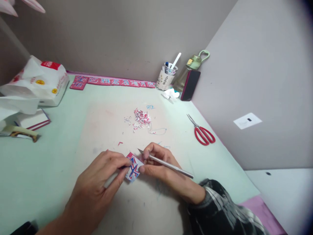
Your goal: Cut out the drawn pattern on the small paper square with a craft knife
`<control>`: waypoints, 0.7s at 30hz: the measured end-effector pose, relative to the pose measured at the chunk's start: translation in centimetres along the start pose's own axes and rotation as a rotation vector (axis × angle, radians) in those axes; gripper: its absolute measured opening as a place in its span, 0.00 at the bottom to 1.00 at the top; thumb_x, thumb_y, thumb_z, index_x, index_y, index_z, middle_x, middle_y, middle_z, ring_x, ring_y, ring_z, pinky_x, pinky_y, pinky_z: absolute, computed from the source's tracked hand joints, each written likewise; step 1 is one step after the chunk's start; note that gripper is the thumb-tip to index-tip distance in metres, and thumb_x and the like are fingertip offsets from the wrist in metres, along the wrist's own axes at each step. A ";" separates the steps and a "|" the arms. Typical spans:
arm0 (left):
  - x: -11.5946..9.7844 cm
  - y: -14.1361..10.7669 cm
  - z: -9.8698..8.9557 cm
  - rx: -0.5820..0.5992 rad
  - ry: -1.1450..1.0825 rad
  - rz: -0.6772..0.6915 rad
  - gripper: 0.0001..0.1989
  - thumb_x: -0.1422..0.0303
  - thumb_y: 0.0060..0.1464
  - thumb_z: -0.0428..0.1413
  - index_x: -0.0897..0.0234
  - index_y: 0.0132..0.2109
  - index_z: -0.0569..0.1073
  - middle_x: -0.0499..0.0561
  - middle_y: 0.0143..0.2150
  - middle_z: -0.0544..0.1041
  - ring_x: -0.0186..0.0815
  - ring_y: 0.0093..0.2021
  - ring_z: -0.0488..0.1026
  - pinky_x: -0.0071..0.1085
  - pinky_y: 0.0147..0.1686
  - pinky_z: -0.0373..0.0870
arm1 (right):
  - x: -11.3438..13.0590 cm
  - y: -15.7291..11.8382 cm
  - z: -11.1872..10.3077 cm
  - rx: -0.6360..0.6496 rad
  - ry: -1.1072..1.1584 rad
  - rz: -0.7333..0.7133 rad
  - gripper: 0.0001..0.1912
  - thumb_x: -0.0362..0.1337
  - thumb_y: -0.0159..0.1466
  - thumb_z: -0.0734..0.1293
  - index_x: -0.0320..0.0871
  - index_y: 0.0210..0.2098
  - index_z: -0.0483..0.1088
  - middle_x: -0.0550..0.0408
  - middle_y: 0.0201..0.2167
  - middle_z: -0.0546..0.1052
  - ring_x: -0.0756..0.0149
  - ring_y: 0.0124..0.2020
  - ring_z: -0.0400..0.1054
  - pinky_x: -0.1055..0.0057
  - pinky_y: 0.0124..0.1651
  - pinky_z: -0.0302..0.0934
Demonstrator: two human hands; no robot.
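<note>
My left hand (105, 176) is closed, thumb and fingers pinching the left side of a small square piece (134, 167) with a pink-red corner, white surface and bold blue strokes. My right hand (160, 164) grips a slim silver craft knife (171, 164), its blade pointing up and left just beyond the square. The right thumb also rests at the square's right edge. Behind both hands lies a heap of red and white shavings (142, 117), and one red scrap (120, 143) sits nearer the left hand.
Pink tiles with pale characters (110, 81) line the back edge. A pen cup (166, 76), green bottle (186, 73), phone (191, 85) and crumpled tissue (170, 94) stand or lie back right. Red-handled scissors (202, 132) lie right. A tissue pack (41, 83) is at left.
</note>
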State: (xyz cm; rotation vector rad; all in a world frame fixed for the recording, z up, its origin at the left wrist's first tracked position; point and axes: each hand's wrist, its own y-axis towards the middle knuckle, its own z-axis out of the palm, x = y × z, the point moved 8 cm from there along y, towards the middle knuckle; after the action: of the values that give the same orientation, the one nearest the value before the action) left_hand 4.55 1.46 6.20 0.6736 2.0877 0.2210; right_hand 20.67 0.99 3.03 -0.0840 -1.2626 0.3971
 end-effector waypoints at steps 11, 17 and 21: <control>-0.1 0.2 -0.1 0.030 0.004 0.029 0.06 0.69 0.65 0.55 0.52 0.43 0.77 0.44 0.39 0.82 0.33 0.39 0.81 0.26 0.42 0.76 | -0.2 -0.2 0.7 0.065 0.007 0.027 0.21 0.39 0.53 0.82 0.44 0.35 0.67 0.62 0.29 0.69 0.72 0.28 0.59 0.72 0.33 0.53; -0.2 0.4 -0.2 0.034 0.005 0.062 0.08 0.69 0.66 0.54 0.54 0.39 0.77 0.42 0.36 0.83 0.30 0.35 0.82 0.21 0.40 0.77 | -0.3 -0.2 0.8 0.068 -0.059 -0.001 0.19 0.38 0.55 0.81 0.43 0.35 0.67 0.61 0.29 0.69 0.72 0.29 0.60 0.71 0.34 0.54; 0.1 -0.5 0.3 0.128 0.054 0.162 0.08 0.70 0.67 0.53 0.53 0.45 0.77 0.43 0.41 0.84 0.30 0.40 0.82 0.19 0.45 0.77 | -0.2 -0.3 1.0 0.081 -0.093 -0.016 0.17 0.38 0.57 0.79 0.43 0.35 0.67 0.61 0.29 0.69 0.72 0.29 0.60 0.72 0.33 0.54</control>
State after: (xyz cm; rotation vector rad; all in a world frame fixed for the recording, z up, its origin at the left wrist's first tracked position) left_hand 4.52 1.07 5.74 0.9246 2.1130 0.1997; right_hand 19.75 0.52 3.21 0.0139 -1.3368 0.4422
